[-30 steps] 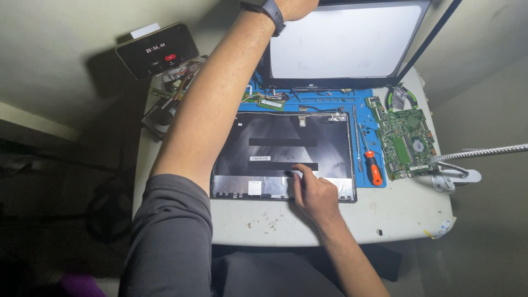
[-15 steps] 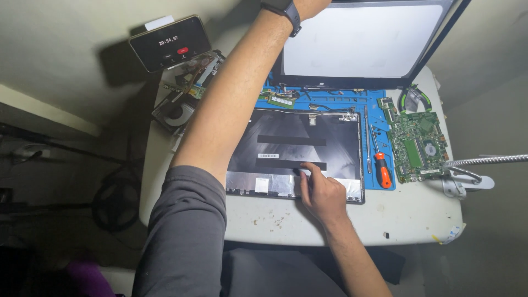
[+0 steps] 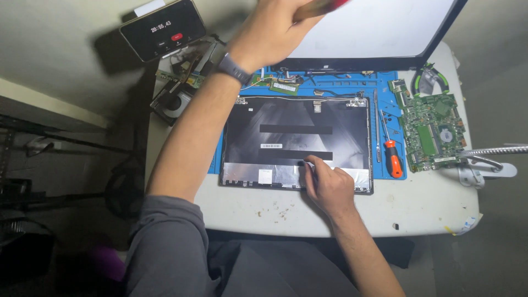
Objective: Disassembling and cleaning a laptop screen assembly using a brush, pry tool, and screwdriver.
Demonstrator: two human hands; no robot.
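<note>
A dark laptop lid panel [image 3: 297, 140] lies inside-up on a blue work mat [image 3: 335, 82], with black tape strips and a silver foil band along its near edge. My right hand [image 3: 325, 186] rests on that near edge, fingers curled together with the fingertips pressed at the foil; nothing shows in them. My left hand [image 3: 269, 30], a dark watch on the wrist, is raised over the far side of the mat. It grips a blurred red and tan object [image 3: 316, 6] in front of a bright white screen [image 3: 374, 25].
A red-handled screwdriver [image 3: 392, 157] and a thin metal tool lie on the mat's right side. A green circuit board [image 3: 432, 129] sits beside them, near a flexible lamp arm [image 3: 489, 151]. A phone showing a timer [image 3: 162, 28] and loose parts [image 3: 176, 99] are at the far left.
My left hand, earlier reaching past the top of the view, has come back into view holding the red and tan object. My right hand has stayed on the lid's near edge.
</note>
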